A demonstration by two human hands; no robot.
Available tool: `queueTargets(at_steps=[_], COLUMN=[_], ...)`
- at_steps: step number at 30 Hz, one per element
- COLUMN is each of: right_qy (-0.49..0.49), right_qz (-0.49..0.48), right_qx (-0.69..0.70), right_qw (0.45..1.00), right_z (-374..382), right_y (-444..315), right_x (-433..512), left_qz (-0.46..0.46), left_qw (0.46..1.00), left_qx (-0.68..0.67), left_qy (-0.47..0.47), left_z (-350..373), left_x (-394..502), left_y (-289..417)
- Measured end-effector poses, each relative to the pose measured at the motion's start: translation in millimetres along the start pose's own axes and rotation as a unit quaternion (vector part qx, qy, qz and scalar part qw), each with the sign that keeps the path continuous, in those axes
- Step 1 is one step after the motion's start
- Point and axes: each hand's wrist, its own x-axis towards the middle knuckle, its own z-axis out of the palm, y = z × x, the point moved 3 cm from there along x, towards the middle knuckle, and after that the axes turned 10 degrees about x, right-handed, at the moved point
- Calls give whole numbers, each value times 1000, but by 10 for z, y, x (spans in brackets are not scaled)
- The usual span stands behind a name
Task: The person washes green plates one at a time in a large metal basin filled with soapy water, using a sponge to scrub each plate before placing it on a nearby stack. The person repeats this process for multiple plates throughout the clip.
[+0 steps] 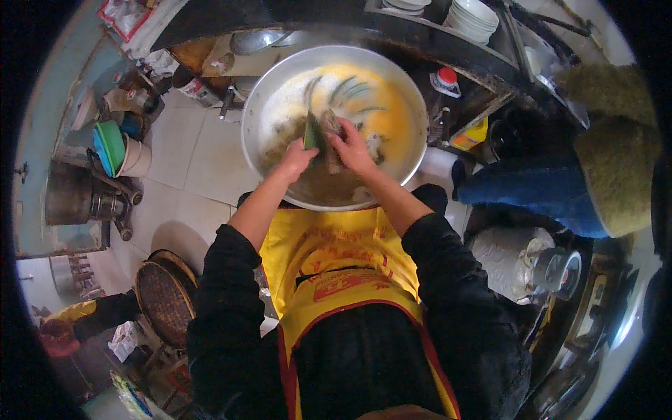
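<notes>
My left hand is closed on the lower end of a long green leaf, which stands upright over a large round metal basin. Close at its right, my right hand grips a greyish-brown lump, too blurred to name. Brownish water lies in the near part of the basin. Farther in, several green leaves rest in the water beside an orange-yellow area. Small dark bits float around my hands. The basin's near rim is against my yellow apron.
Stacked white bowls stand on the dark counter beyond the basin. A red-capped jug is at the right, near a person's blue-clad leg and a gas cylinder. Nested plastic buckets and a woven bamboo basket are at the left.
</notes>
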Motion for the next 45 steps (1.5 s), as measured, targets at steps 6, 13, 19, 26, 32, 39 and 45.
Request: queueTargets(at_steps=[6,13,19,26,32,39,45], right_qy=[-20,-36,151,245,141,77,158], right_qz=[-243,216,256,270,280,307,240], right_qx=[-216,330,364,394,535,204,-178], right_qw=[945,918,883,844,785,926,941], right_z=[180,-378,-112,180,30,-207,-566], right_y=[-498,-199,-204,-121,-43,297,579], right_x=[204,334,-14,-169,-171,-195,-114], left_qz=[98,42,-39,115,209,163,314], left_qw=[988,949,856,969,931,916,858], left_qx=[-49,-275,-514,168,275,364,406], left_qy=[-110,-147,42,140,118,44,-30], left_z=[12,-237,-155,277,384,666,926], left_x=[-203,-568,-525,-649,-501,-222,-77], left_y=[391,654,680,652,499,280,-160])
